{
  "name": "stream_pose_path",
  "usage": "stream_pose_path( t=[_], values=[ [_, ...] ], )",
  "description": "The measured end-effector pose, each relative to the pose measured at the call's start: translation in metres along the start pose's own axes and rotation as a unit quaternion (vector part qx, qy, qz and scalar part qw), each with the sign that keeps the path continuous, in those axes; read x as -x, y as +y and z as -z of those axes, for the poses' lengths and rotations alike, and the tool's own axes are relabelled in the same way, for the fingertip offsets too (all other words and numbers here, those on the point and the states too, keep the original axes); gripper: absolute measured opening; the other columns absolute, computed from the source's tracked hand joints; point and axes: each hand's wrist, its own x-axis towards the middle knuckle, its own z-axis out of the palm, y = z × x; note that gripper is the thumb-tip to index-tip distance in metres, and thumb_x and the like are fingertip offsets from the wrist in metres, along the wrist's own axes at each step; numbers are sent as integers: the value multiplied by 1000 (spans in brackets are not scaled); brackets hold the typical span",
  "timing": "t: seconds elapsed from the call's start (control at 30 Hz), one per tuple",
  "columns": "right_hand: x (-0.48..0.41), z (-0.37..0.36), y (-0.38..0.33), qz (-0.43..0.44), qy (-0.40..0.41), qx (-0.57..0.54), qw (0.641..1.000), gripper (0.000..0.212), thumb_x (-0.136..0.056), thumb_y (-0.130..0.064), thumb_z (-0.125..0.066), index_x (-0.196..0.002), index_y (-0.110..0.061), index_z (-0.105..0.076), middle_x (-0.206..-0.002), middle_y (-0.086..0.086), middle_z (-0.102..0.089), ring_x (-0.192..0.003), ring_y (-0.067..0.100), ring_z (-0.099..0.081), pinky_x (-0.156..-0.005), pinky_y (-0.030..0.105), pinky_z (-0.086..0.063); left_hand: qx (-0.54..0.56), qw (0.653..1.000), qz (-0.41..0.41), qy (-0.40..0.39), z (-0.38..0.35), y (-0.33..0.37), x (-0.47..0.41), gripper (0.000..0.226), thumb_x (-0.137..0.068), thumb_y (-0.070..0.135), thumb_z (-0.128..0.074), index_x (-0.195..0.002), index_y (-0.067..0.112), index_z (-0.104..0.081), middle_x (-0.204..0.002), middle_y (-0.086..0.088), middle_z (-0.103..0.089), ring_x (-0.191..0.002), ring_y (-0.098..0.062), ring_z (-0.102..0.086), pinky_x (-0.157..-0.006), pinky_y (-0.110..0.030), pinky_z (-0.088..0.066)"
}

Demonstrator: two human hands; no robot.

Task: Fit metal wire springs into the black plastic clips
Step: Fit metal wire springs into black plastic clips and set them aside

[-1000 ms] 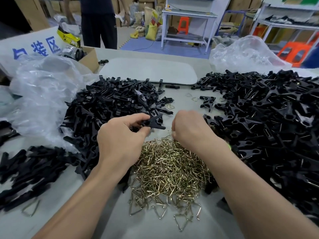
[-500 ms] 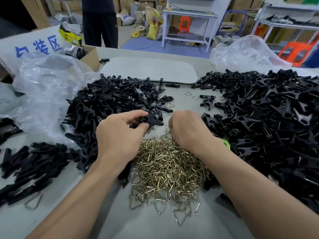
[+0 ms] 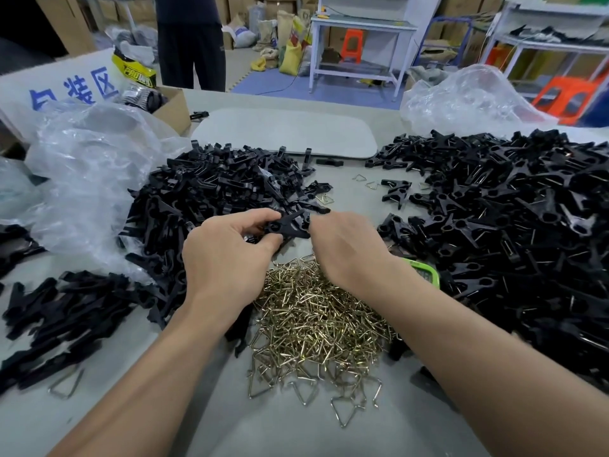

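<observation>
The person's left hand (image 3: 227,258) pinched a black clip (image 3: 290,225) between thumb and curled fingers, holding it just above the far edge of the brass-coloured heap of wire springs (image 3: 316,318). The right hand (image 3: 349,252) met the clip's other end with its fingers curled under and out of my sight (I could not tell whether they gripped the clip, a spring or nothing). Both forearms reached in over the grey table (image 3: 296,430). A mound of loose clips (image 3: 224,199) lay to the left, just beside a crumpled clear plastic bag (image 3: 92,166), and a wider mound (image 3: 510,225) spread to the right. A green-rimmed object (image 3: 425,272) peeked out from behind the right wrist.
</observation>
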Motion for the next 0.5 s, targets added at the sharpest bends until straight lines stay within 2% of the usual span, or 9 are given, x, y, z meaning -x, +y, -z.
stream_pose_path(
  t=[0.07, 0.13, 0.2, 0.23, 0.3, 0.37, 0.43, 0.5],
  values=[
    [2, -3, 6, -82, 41, -42, 995, 31, -89, 6, -47, -64, -12, -48, -58, 3, -52, -56, 25, -54, -53, 33, -44, -1, 1000, -1, 3, 1, 0, 0, 49, -74, 36, -90, -91, 73, -62, -76, 35, -70, -75, 7, -68, -84, -32, -61],
    [7, -3, 13, -203, 77, -152, 964, 31, -97, -7, -53, -70, -14, -68, -61, 4, -66, -56, 20, -65, -58, 34, -59, 5, 1000, -2, 0, 1, -1, -1, 50, -74, 34, -90, -84, 75, -63, -76, 32, -71, -75, 8, -68, -82, -29, -60],
    [18, -3, 17, -276, 118, -320, 898, 32, -95, -17, -63, -66, -17, -75, -56, -1, -69, -44, 6, -55, -49, 23, -52, 23, 1000, -9, -18, 0, -3, -2, 52, -74, 30, -91, -75, 75, -64, -75, 34, -71, -74, 9, -68, -74, -22, -59],
    [24, -2, 18, -296, 126, -408, 855, 29, -92, -20, -69, -65, -19, -77, -57, -3, -70, -42, 6, -49, -47, 23, -47, 37, 999, -16, -34, -1, -4, -2, 53, -74, 27, -92, -75, 73, -66, -75, 35, -71, -72, 6, -70, -67, -20, -59],
    [36, -1, 16, -320, 117, -526, 779, 19, -88, -21, -76, -69, -20, -79, -59, -2, -69, -52, 13, -47, -56, 33, -42, 73, 995, -22, -62, -5, -5, 1, 51, -75, 20, -92, -82, 66, -72, -76, 30, -74, -69, -6, -74, -64, -27, -61],
    [43, -2, 12, -320, 100, -565, 754, 13, -87, -21, -78, -74, -15, -79, -59, 1, -65, -60, 19, -44, -61, 38, -39, 94, 992, -31, -78, -8, -6, 3, 50, -75, 14, -91, -89, 59, -76, -79, 27, -76, -73, -8, -75, -69, -27, -62],
    [46, -3, 8, -312, 88, -578, 749, 14, -88, -19, -77, -75, -14, -79, -58, 2, -62, -62, 21, -41, -64, 39, -35, 107, 989, -48, -90, -9, -8, 4, 50, -75, 9, -91, -92, 55, -78, -83, 27, -76, -78, -1, -75, -70, -16, -58],
    [48, -1, 6, -309, 88, -594, 737, 16, -89, -15, -75, -73, -16, -79, -57, -1, -61, -64, 22, -41, -64, 39, -34, 123, 986, -55, -96, -9, -7, 5, 50, -75, 6, -90, -93, 52, -79, -84, 25, -77, -80, 2, -74, -73, -12, -55]
  ],
)
